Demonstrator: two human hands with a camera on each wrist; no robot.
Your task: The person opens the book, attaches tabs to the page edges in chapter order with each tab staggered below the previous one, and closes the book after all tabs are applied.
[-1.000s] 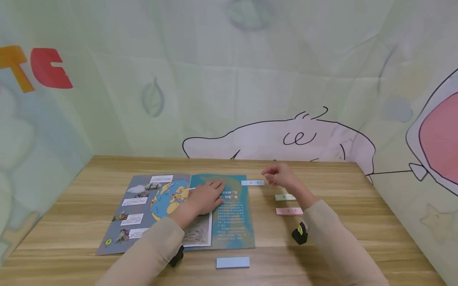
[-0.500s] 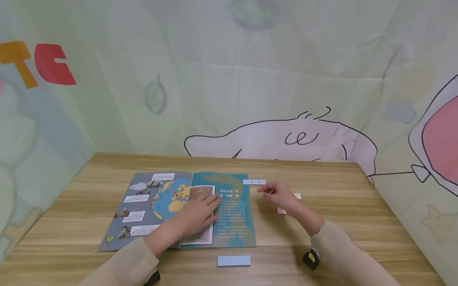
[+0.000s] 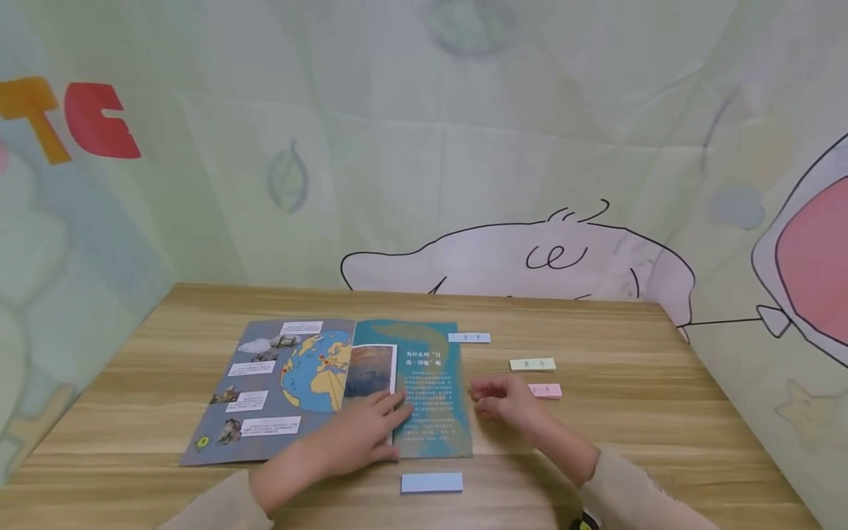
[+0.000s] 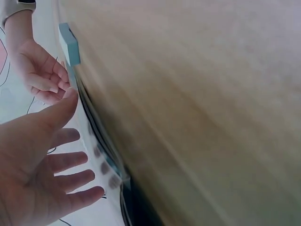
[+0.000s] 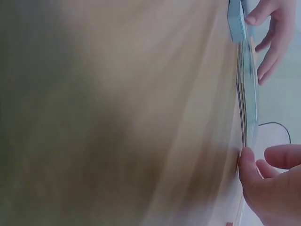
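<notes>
An open illustrated book (image 3: 430, 434) lies on the table, a globe map on its left page and a framed picture on the right one. My left hand (image 3: 364, 430), fingers spread, is over the lower part of that picture; in the left wrist view its fingers are extended close over the page. By the book's right edge is my right hand (image 3: 506, 401), fingers loosely bent, nothing visible between them. In the right wrist view its thumb (image 5: 248, 165) is right at the page edges. A blue labelled strip (image 3: 470, 338) sticks out from the book's upper right edge.
A green labelled strip (image 3: 532, 364) and a pink labelled strip (image 3: 548, 391) lie right of the book, the pink one partly behind my right hand. In front of the book is a blue sticky-note pad (image 3: 431, 483). A printed cloth (image 3: 424, 162) hangs behind the wooden table (image 3: 629, 412).
My right hand has come down from beside the blue strip to the book's lower right edge, uncovering the green strip. My left hand has slid down the page, showing the picture's upper part.
</notes>
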